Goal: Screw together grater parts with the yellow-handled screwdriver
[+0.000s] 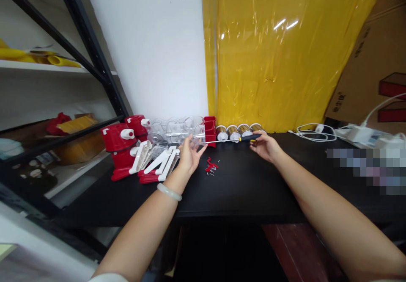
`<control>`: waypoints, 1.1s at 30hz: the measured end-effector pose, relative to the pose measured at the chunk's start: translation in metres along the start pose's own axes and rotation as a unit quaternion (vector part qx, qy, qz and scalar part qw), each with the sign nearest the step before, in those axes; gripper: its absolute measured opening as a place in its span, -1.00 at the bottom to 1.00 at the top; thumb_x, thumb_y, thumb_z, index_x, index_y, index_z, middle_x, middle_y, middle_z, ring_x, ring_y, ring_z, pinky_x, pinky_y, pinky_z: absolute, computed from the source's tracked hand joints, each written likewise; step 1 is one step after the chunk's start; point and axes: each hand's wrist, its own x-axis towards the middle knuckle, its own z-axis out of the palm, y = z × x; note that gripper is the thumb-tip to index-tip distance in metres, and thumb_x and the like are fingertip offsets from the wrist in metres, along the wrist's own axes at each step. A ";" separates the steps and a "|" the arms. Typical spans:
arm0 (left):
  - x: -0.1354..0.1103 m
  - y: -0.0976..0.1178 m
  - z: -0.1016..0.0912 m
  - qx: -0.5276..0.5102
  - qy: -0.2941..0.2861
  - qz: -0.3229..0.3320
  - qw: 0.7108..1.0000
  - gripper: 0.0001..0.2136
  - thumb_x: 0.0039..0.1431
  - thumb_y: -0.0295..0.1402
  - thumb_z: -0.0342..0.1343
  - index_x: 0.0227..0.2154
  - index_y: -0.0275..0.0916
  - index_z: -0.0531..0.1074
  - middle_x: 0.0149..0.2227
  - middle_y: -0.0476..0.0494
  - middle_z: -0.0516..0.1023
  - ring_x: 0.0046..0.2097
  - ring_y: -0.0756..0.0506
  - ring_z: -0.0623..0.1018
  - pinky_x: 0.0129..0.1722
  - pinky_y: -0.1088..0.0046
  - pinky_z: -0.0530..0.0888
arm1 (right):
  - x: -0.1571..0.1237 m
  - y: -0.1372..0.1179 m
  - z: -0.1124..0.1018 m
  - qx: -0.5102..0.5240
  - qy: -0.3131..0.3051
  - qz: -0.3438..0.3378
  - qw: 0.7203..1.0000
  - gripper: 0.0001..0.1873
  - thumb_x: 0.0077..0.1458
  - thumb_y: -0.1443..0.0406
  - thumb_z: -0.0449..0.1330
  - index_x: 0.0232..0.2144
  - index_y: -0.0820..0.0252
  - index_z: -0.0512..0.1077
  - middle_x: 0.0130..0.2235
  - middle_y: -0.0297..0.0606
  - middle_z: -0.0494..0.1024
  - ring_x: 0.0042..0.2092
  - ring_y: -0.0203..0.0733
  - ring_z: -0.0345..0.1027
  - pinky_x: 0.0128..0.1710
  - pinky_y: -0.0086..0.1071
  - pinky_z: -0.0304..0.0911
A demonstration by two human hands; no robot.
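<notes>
My right hand [264, 146] grips the black and yellow handle of a screwdriver [250, 138]. Its long thin shaft points left, and the tip reaches the clear plastic container [199, 134] by my left hand. My left hand [189, 157], with a pale bangle at the wrist, holds that container between thumb and fingers. Just below on the black table lie small red plastic parts [209, 163] and several loose screws [212, 172]. More clear containers [158, 129] stand behind my left hand. A red box-shaped part [209, 125] is right beside the held container.
Red housings [117, 138] and white handles [161, 163] crowd the left. Several metal-mesh cylinders [233, 133] line the back under a yellow plastic sheet [269, 62]. White cables [317, 134] and a power strip [360, 134] lie right. A black shelf frame [85, 32] borders the left.
</notes>
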 end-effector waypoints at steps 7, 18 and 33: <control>0.001 0.000 -0.001 -0.003 -0.003 -0.001 1.000 -0.84 0.08 -0.34 0.20 -0.31 -0.17 0.34 -0.28 -0.09 0.47 -0.15 -0.09 0.52 0.06 -0.05 0.47 | 0.004 0.009 0.001 -0.112 0.036 -0.039 0.992 -0.69 0.04 0.03 0.23 -0.48 0.10 0.31 -0.78 -0.53 0.07 -0.70 -0.37 -0.07 -0.61 -0.43 0.09; 0.002 0.001 -0.001 -0.007 0.002 -0.002 1.000 -0.84 0.08 -0.35 0.20 -0.30 -0.17 0.34 -0.27 -0.10 0.47 -0.15 -0.10 0.53 0.04 -0.05 0.49 | 0.001 0.004 0.002 -0.082 0.031 0.025 0.996 -0.66 0.05 -0.03 0.19 -0.41 0.09 0.30 -0.66 -0.42 0.30 -0.65 -0.32 0.12 -0.59 -0.40 0.14; 0.000 0.002 0.000 -0.008 0.008 -0.003 1.000 -0.90 0.14 -0.34 0.15 -0.30 -0.17 0.34 -0.25 -0.11 0.46 -0.11 -0.10 0.53 0.06 -0.05 0.48 | -0.001 0.004 0.004 -0.096 0.041 0.028 0.994 -0.67 0.10 -0.01 0.14 -0.45 0.10 0.28 -0.74 -0.49 0.14 -0.69 -0.36 -0.03 -0.61 -0.44 0.08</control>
